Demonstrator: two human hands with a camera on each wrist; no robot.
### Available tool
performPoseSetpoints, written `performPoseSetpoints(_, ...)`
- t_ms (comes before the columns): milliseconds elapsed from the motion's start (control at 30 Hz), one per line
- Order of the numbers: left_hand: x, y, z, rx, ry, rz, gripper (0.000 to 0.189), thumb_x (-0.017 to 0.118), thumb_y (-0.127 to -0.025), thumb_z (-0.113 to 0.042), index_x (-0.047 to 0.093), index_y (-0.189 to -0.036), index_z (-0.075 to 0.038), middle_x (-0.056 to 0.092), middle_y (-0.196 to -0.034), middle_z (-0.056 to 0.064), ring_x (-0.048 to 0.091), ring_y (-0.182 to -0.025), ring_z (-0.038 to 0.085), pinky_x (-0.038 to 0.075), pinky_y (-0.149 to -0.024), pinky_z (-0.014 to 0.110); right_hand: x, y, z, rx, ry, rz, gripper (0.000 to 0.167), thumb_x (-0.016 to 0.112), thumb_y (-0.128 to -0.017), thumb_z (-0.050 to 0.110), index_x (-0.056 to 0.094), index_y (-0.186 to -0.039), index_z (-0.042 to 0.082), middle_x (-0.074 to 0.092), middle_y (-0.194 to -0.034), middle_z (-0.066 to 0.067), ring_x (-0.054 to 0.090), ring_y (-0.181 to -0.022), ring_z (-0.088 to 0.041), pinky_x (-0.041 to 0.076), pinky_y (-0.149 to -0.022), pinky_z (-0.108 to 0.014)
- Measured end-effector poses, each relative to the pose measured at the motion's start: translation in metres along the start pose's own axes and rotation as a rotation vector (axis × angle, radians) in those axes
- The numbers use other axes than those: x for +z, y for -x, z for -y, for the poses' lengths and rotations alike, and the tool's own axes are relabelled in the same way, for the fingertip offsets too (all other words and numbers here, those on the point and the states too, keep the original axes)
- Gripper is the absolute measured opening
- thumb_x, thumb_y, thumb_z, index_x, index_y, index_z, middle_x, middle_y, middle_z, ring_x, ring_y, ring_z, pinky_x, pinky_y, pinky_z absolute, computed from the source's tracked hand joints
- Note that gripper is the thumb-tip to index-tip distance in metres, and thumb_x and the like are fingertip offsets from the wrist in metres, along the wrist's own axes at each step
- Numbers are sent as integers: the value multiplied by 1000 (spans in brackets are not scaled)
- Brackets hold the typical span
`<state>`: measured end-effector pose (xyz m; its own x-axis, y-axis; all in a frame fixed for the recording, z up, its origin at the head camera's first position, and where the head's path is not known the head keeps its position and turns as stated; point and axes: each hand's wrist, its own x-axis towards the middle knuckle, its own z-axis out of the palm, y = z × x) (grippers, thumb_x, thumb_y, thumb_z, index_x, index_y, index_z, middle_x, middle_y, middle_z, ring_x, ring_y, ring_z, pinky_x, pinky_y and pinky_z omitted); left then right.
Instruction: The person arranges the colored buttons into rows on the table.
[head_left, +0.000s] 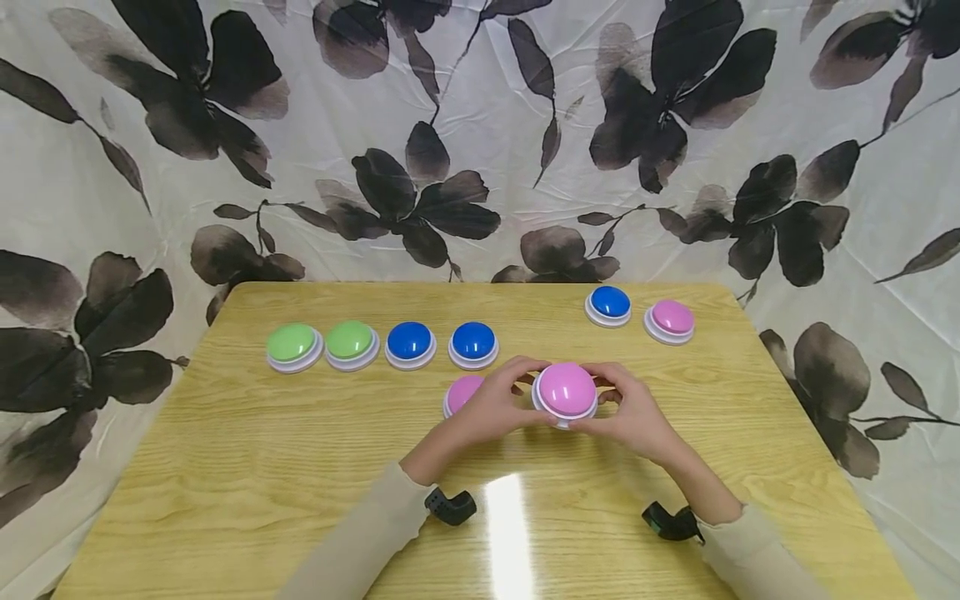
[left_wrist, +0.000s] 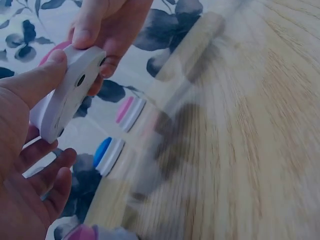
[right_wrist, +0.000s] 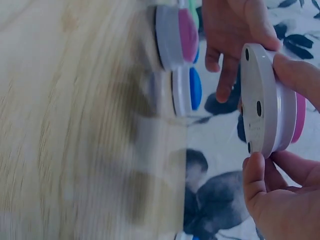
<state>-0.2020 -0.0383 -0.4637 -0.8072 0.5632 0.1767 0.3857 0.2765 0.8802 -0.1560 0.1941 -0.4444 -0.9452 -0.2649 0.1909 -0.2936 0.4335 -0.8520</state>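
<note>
A pink push button (head_left: 567, 390) with a white round base is held off the wooden table between both hands. My left hand (head_left: 501, 403) grips its left edge, thumb in front and fingers behind. On the opposite edge, my right hand (head_left: 628, 412) pinches the base the same way. Both wrist views show the button's white underside (right_wrist: 259, 107) with small dark feet, raised above the wood. A second pink button (head_left: 462, 393) stands on the table just left of my left hand, which partly hides it.
Two green buttons (head_left: 291, 342) (head_left: 349, 340) and two blue buttons (head_left: 409, 341) (head_left: 473, 341) form a row at the back left of the table (head_left: 300, 483). Another blue button (head_left: 609, 302) and pink button (head_left: 671, 317) stand back right. A floral cloth (head_left: 525, 167) hangs behind.
</note>
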Motion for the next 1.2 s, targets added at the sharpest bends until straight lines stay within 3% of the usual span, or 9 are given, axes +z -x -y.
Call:
performPoseSetpoints(267, -20, 24, 12, 17, -10, -17, 69, 87, -73, -31, 57, -133, -20, 58, -120, -10, 55, -106, 13, 50, -85, 39, 28, -7, 8, -7, 35, 5, 71, 93, -65, 21, 61, -128, 14, 58, -117, 0, 52, -102, -18, 49, -78, -43)
performPoseSetpoints(500, -41, 42, 19, 54, -15, -52, 70, 87, -74, -27, 55, -135, -17, 57, -126, -4, 57, -106, 15, 51, -89, 37, 51, -20, 14, -40, 44, 5, 70, 94, -62, 24, 63, -125, 15, 59, -117, 4, 51, -94, -17, 49, -74, -41)
performPoseSetpoints(800, -66, 63, 33, -10, -87, -96, 69, 87, -72, -36, 57, -133, -26, 58, -124, -12, 54, -108, 11, 50, -87, 38, 80, -37, 28, -64, 33, 49, 72, 94, -62, 24, 62, -125, 11, 59, -115, 0, 53, -96, -17, 51, -77, -42)
performPoseSetpoints(1000, -84, 77, 37, -22, -111, -120, 68, 87, -72, -38, 57, -132, -23, 59, -121, -10, 54, -110, 13, 49, -85, 43, 98, -49, 37, -86, 42, 79, 73, 94, -62, 25, 62, -126, 10, 59, -113, -1, 54, -97, -17, 52, -81, -44)
performPoseSetpoints(1200, -100, 87, 43, -27, -122, -130, 70, 87, -72, -34, 56, -134, -22, 56, -128, -8, 53, -110, 15, 50, -85, 41, 113, -62, 43, -109, 49, 120, 72, 94, -63, 23, 61, -126, 10, 59, -114, 0, 54, -99, -16, 52, -82, -36)
